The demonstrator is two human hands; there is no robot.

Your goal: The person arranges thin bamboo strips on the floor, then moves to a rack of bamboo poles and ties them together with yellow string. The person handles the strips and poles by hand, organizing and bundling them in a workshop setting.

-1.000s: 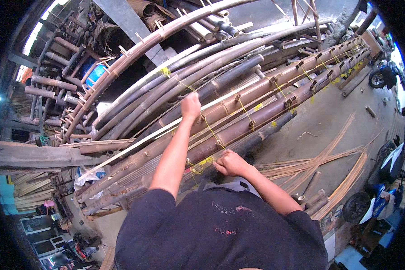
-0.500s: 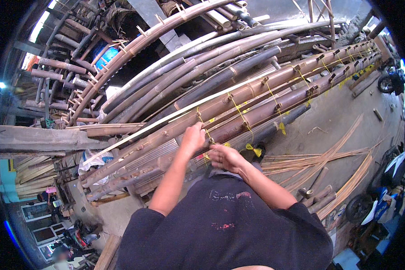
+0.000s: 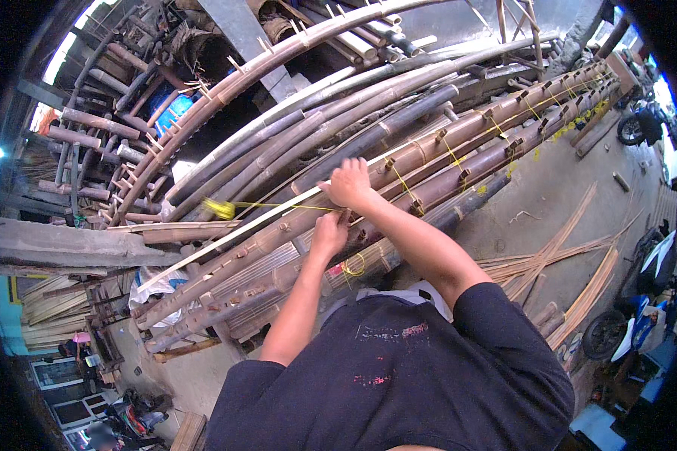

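Two long brown bamboo poles run side by side from lower left to upper right. Yellow string lashes them together at several pegs. On the upper pole (image 3: pixel 278 231), my left hand (image 3: pixel 329 234) is closed, its fingertips pinching the yellow string (image 3: pixel 301 207). That string stretches left to a small yellow bundle (image 3: pixel 222 209), which looks blurred beyond the pole. My right hand (image 3: pixel 350 186) is just above the left, over the same pole, with thumb and fingers apart. The lower pole (image 3: pixel 387 222) passes to the right of my left hand. A loop of yellow string (image 3: pixel 353 264) hangs beneath my hands.
A pale thin strip (image 3: pixel 226 244) lies along the upper pole. Beyond are curved bamboo poles (image 3: pixel 278 143) and a curved pegged pole (image 3: pixel 226 89). Split bamboo strips (image 3: pixel 572 240) lie on the floor at right, near a motorbike (image 3: pixel 617 331). A concrete beam (image 3: pixel 68 240) stands at left.
My right hand has moved up and across from beside the lower pole to over the upper pole. The yellow bundle now appears at left on a stretched string. My left hand has shifted slightly lower.
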